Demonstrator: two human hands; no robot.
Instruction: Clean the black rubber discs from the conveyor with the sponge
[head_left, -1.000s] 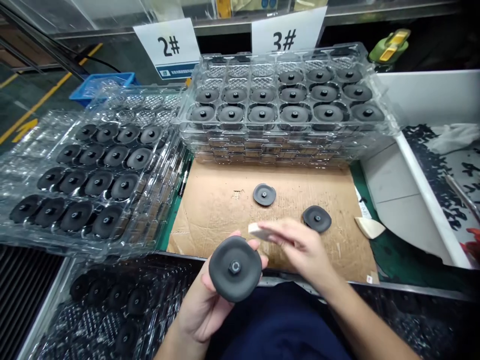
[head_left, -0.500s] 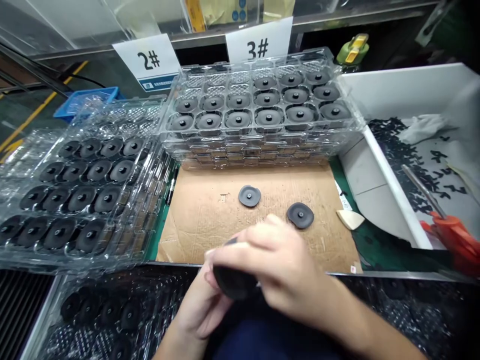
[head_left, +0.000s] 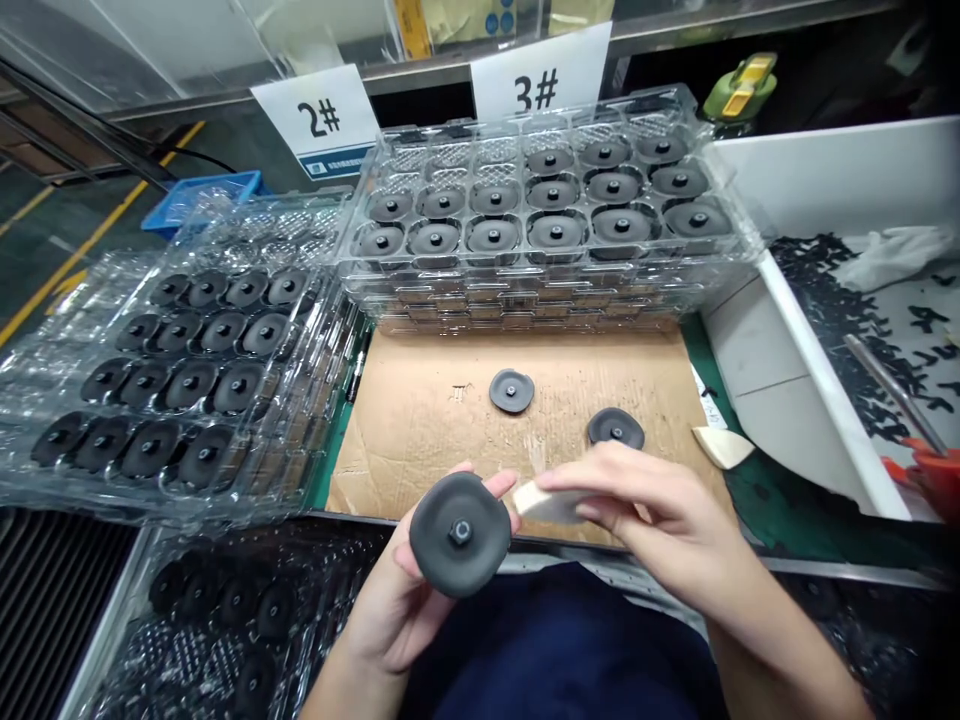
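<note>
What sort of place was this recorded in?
Most likely a factory workstation: stacked clear trays hold rows of matching black discs, numbered signs stand behind them, and a white bin holds many small black pieces.

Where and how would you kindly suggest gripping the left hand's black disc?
The black disc is probably best pinched by its lower-right rim, from the near right: that edge is bare, while the left hand wraps behind its left and far edges.

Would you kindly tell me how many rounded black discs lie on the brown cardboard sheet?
2: one rounded black disc near the middle, a second disc farther right, partly covered by the right hand, which may hide others.
</note>
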